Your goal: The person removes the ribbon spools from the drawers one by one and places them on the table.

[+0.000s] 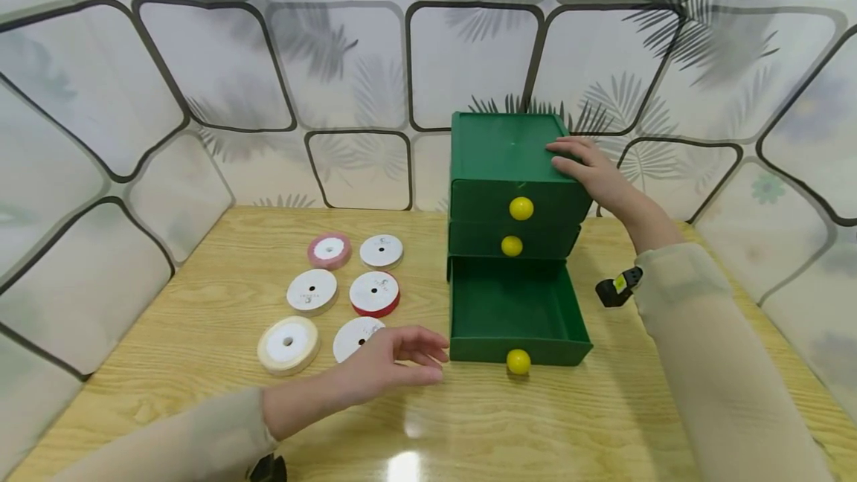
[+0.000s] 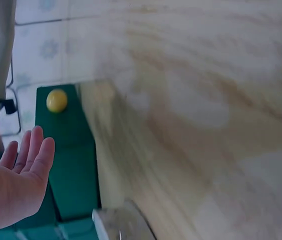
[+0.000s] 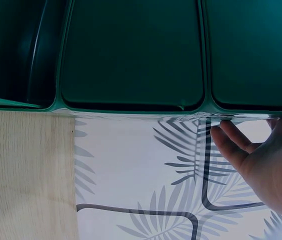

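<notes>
A green three-drawer cabinet (image 1: pixel 505 147) with round yellow knobs stands on the table. Its bottom drawer (image 1: pixel 478 350) is pulled out and shows a bare green inside; the upper two are closed. My right hand (image 1: pixel 596 177) rests on the right edge of the cabinet's top, fingers spread lightly over it; the right wrist view has these fingers (image 3: pixel 226 142) at the cabinet's side. In front of the drawer's left corner, my left hand (image 1: pixel 391 367) hovers with loosely bent fingers and holds nothing. It partly covers a white ribbon spool (image 1: pixel 350 339).
Left of the cabinet lie several more ribbon spools in two columns: pink (image 1: pixel 329 251), white (image 1: pixel 382 251), off-white (image 1: pixel 312 291), red-edged (image 1: pixel 374 293) and cream (image 1: pixel 289 346). A patterned wall covering (image 1: pixel 355 169) closes off the back and sides of the wooden table (image 1: pixel 221 303).
</notes>
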Demonstrator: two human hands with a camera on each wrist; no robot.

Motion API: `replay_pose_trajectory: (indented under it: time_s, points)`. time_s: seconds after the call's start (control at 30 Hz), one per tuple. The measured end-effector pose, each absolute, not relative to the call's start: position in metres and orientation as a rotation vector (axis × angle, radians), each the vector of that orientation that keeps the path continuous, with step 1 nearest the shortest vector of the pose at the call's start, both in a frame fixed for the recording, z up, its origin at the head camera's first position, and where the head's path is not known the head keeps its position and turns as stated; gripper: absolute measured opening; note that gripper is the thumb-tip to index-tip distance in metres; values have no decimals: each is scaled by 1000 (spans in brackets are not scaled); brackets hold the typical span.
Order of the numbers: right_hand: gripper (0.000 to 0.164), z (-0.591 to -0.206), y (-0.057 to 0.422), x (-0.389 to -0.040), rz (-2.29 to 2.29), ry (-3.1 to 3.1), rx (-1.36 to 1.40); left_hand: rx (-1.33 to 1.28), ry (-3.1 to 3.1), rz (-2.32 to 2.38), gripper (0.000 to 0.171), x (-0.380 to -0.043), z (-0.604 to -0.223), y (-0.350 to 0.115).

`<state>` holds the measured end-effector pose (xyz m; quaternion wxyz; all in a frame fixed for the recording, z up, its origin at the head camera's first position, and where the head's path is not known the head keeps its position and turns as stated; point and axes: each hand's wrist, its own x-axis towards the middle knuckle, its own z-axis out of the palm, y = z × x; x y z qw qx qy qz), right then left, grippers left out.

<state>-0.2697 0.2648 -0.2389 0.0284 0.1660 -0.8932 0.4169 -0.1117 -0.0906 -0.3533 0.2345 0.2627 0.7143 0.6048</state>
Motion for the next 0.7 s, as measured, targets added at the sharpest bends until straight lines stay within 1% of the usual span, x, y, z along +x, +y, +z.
replay_pose_trajectory:
  time_s: [0.27, 0.5, 0.7]
  points:
    - [53, -239, 265, -270, 1287, -2755, 521, 600, 1837, 1628, 41, -107, -361, -68]
    - [54, -239, 267, -270, 1296, -2759, 514, 463, 1767, 1592, 41, -111, -372, -47]
    - [53, -239, 266, -270, 1300, -2753, 522, 451, 1752, 1557, 42, -117, -379, -33]
